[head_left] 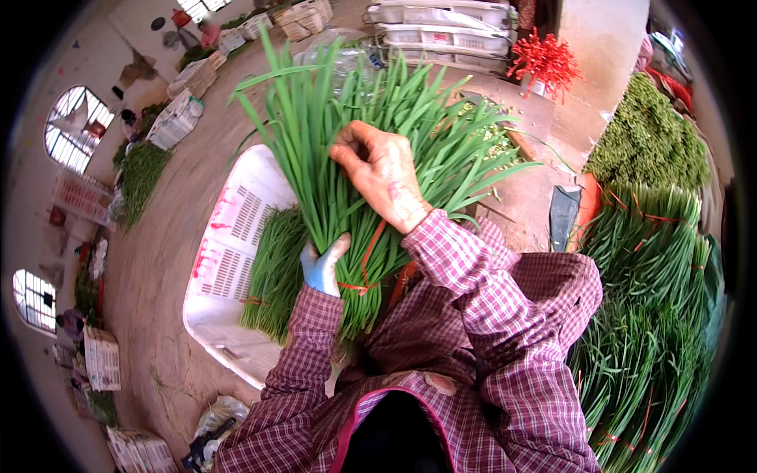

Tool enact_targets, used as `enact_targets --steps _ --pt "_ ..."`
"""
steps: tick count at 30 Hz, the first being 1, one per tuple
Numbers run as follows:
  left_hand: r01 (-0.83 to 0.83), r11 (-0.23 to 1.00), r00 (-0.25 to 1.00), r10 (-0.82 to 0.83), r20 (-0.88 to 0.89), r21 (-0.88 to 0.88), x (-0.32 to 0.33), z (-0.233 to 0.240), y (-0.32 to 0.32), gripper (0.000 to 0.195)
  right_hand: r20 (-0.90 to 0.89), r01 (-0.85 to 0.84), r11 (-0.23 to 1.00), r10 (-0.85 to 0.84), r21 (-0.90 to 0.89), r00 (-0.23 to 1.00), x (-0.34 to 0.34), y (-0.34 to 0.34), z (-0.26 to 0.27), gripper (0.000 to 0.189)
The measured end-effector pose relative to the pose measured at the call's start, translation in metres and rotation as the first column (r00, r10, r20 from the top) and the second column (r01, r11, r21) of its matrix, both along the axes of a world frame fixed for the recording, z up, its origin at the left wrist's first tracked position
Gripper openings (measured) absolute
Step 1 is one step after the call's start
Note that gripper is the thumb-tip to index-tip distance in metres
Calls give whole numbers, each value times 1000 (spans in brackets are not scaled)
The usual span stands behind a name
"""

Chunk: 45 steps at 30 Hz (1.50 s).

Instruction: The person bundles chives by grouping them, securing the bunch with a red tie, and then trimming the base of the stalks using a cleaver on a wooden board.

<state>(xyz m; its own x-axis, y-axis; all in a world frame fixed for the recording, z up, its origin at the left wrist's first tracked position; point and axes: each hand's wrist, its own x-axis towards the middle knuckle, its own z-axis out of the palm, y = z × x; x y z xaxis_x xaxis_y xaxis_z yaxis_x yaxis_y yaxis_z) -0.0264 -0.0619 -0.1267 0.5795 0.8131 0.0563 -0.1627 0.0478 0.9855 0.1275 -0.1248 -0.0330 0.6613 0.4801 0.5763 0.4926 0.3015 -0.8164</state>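
Note:
My left hand [322, 266], in a blue and white glove, is closed around the lower part of a bunch of long flat green leaves, apparently garlic chives [307, 177]. A larger bundle of the same leaves [361, 313], bound by a red tie [359, 288], lies against it over my lap. My bare right hand [381, 171] is over the middle of the leaves, thumb and forefinger curled together; whether a leaf is pinched between them cannot be told. Left of the bundle stands a white plastic crate [216, 319] holding tied green bundles [275, 260].
Tied chive bundles [639, 331] are heaped at my right, below a pile of green buds or stems [644, 136]. Red ties [544, 62] hang by a pillar [597, 65]. White crates [443, 32] are stacked ahead. Other people [130, 124] sit along the left wall.

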Motion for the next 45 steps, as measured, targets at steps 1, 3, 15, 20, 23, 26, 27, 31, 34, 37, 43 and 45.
enact_targets --steps 1,3,15,20,23,26,27,31,34,37,43,45 --pt "0 1000 1000 0 12 -7 -1 -2 2 36 -130 -51 998 56 46 990 0 2 4 12" --pt "22 999 999 -23 -25 -42 -5 -11 8 40 -470 -17 937 190 348 862 19 -4 22 13" --pt "-8 999 999 10 36 -45 -18 -13 32 44 -81 268 958 -260 104 962 121 -123 29 31" --pt "29 999 998 -30 49 23 -21 -11 28 43 -149 58 959 -103 -279 983 135 -116 33 55" --pt "29 999 999 -30 30 23 -20 -10 23 42 -178 -3 932 -66 -362 982 135 -104 31 51" --pt "83 996 996 -84 27 28 -19 -12 25 41 -144 54 969 -91 -242 985 148 -90 7 42" --pt "86 996 996 -87 27 30 -22 -14 26 40 -108 91 968 -119 -235 987 145 -87 8 39" --pt "5 1000 1000 -4 -23 24 -26 -23 29 41 -79 493 869 -494 -30 866 166 -96 15 33" --pt "4 999 1000 -4 -5 -53 -25 -21 35 43 -69 503 853 -499 136 864 198 -138 18 40" --pt "48 978 990 -19 142 -202 -23 -22 56 46 192 614 789 -597 -39 779 168 -158 8 53" --pt "28 994 991 -13 135 -108 14 59 44 49 -89 -95 847 56 -524 994 -4 -134 -42 83" --pt "124 992 979 -121 162 -10 29 78 39 47 -76 -177 810 162 -559 984 -22 -97 -69 91"
